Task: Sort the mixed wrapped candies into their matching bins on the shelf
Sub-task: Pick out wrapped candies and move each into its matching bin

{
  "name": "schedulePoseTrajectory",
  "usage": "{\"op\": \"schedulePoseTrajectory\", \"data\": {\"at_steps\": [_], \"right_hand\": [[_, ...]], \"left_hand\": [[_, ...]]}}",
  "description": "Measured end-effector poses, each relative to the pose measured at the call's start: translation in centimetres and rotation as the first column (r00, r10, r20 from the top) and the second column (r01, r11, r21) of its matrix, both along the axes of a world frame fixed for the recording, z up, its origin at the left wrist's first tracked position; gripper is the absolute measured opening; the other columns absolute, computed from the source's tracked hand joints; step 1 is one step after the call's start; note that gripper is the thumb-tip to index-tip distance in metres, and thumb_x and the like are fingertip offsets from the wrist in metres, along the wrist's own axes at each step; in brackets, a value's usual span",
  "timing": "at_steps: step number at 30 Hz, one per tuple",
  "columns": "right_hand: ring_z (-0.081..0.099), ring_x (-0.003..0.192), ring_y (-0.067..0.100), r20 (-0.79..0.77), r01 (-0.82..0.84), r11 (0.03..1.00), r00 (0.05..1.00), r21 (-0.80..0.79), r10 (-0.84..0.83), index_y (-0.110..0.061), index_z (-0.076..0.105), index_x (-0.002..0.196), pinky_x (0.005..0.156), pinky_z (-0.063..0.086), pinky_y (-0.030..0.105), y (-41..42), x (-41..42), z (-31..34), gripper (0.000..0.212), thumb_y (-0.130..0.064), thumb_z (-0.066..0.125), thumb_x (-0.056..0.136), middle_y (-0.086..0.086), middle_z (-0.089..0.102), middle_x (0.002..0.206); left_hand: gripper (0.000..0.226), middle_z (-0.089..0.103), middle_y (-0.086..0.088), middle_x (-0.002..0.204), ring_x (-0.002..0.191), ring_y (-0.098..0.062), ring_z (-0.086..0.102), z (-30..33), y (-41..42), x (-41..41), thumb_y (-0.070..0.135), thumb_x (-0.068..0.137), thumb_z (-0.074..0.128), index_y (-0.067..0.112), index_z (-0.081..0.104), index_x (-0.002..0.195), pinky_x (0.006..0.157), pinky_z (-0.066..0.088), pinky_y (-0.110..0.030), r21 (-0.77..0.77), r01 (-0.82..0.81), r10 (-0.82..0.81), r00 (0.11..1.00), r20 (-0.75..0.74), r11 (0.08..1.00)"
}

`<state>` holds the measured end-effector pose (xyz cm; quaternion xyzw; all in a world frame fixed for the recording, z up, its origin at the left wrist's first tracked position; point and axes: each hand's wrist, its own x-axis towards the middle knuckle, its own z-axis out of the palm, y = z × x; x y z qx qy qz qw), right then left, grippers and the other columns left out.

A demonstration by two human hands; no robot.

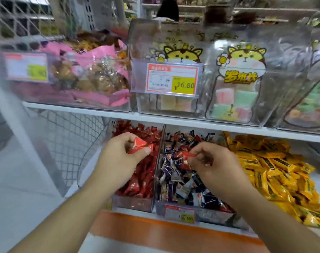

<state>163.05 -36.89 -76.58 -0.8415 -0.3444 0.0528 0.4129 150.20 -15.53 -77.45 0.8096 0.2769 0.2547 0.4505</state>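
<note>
Here, on the lower shelf (173,123), three clear bins stand side by side. The red-candy bin (131,202) sits toward the shelf's left end, the mixed-candy bin (175,207) touches it on the right, and yellow-wrapped candies (276,170) fill the space toward the right end.

The left hand (119,157) hovers above the red-candy bin, its fingers (146,151) curled and pinching a small bunch of red wrapped candies (140,145). The right hand (215,163) is over the mixed-candy bin, thumb and forefinger pinching one red candy (186,156) just above the heap of dark blue, white and red wrappers.

A clear divider wall (160,152) rises between the two bins, right between the hands. A price tag (180,213) hangs on the front edge of the mixed-candy bin.

On the upper shelf, a bin with pink-wrapped biscuits (93,77) stands at the left, then a lidded clear bin (166,42) carrying a price label (172,78) reading 16.80, then another with a cartoon cat sticker (241,64) and pastel squares inside.

A white wire mesh panel (67,136) closes off the shelf's left end, beside pale floor. An orange band (155,232) runs along the front below the lower shelf. Blurred shelves fill the background.
</note>
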Motion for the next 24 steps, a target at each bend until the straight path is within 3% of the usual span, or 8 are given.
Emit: {"op": "schedulePoseTrajectory", "data": {"at_steps": [5,9,11,13,17,20,22,24], "right_hand": [[0.062,0.070,0.005,-0.009,-0.002,0.999,1.000,-0.045,0.002,-0.034,0.067,0.083,0.056,0.048,0.020,1.6,-0.9,0.1,0.015,-0.030,0.069,0.097,-0.012,0.068,0.077],[0.049,0.048,0.006,-0.139,0.040,0.995,0.990,0.095,-0.026,-0.026,0.070,0.084,0.044,0.042,0.018,3.8,-1.6,0.8,0.013,-0.026,0.070,0.097,-0.002,0.061,0.063],[0.042,0.046,0.005,-0.234,0.055,0.983,0.972,0.176,-0.013,-0.024,0.072,0.088,0.042,0.037,0.017,5.4,-2.2,1.3,0.010,-0.027,0.070,0.097,-0.006,0.053,0.058],[0.045,0.046,-0.001,-0.246,-0.014,0.983,0.967,0.185,0.060,-0.030,0.074,0.098,0.046,0.037,0.015,6.8,-3.0,1.7,0.006,-0.032,0.068,0.098,-0.016,0.064,0.070],[0.061,0.098,-0.011,-0.087,-0.022,0.998,0.996,0.051,0.026,-0.037,0.069,0.126,0.090,0.051,0.014,7.1,-2.8,1.3,0.025,-0.030,0.060,0.103,-0.025,0.068,0.116],[0.056,0.113,0.001,0.078,0.033,0.986,0.997,-0.164,-0.020,-0.033,0.060,0.139,0.086,0.043,0.004,5.1,-1.5,0.5,0.037,-0.020,0.055,0.104,-0.015,0.062,0.133],[0.051,0.130,0.015,0.212,0.083,0.925,0.977,-0.370,-0.003,-0.030,0.047,0.149,0.098,0.050,0.023,3.7,-0.4,-0.4,0.046,-0.024,0.053,0.104,-0.005,0.054,0.147],[0.033,0.149,0.021,0.193,0.088,0.844,0.981,-0.528,0.018,-0.029,0.031,0.159,0.116,0.038,0.038,2.7,0.1,-1.3,0.057,-0.037,0.048,0.106,-0.002,0.036,0.162]], "left_hand": [[0.038,0.071,0.017,0.087,0.086,-0.005,0.070,-1.0,3.4,-1.8,0.033,0.074,0.093,0.032,0.065,0.100,0.081,0.056,-0.033,0.012,-0.051,0.053,0.972,-0.227,0.999],[0.050,0.066,0.023,0.105,0.100,-0.005,0.066,-1.0,4.2,-2.6,0.031,0.082,0.086,0.034,0.061,0.124,0.092,0.052,-0.028,0.130,-0.021,0.058,0.956,-0.289,0.991],[0.054,0.067,0.016,0.117,0.111,-0.009,0.064,-0.8,4.4,-2.9,0.030,0.089,0.078,0.034,0.056,0.138,0.100,0.050,-0.030,0.164,-0.021,0.070,0.951,-0.300,0.986],[0.050,0.067,0.012,0.127,0.116,-0.009,0.063,-0.7,4.4,-3.0,0.025,0.095,0.071,0.033,0.055,0.142,0.098,0.049,-0.027,0.162,-0.014,0.061,0.954,-0.294,0.987],[0.042,0.067,0.013,0.129,0.118,-0.008,0.062,-0.1,3.5,-3.2,0.023,0.099,0.064,0.034,0.058,0.139,0.092,0.044,-0.020,0.220,0.011,0.047,0.966,-0.255,0.975],[0.039,0.060,0.019,0.131,0.112,-0.008,0.062,0.4,1.7,-2.8,0.034,0.100,0.062,0.038,0.056,0.139,0.090,0.047,-0.022,0.295,0.096,-0.022,0.969,-0.245,0.951],[0.043,0.048,0.025,0.144,0.127,-0.002,0.051,0.2,0.4,-2.1,0.040,0.102,0.058,0.040,0.051,0.144,0.105,0.039,-0.020,0.350,0.206,-0.120,0.960,-0.251,0.914],[0.051,0.034,0.029,0.157,0.142,0.003,0.035,-0.1,-1.0,-1.3,0.045,0.104,0.052,0.042,0.040,0.153,0.116,0.026,-0.020,0.370,0.325,-0.223,0.930,-0.294,0.870]]}}
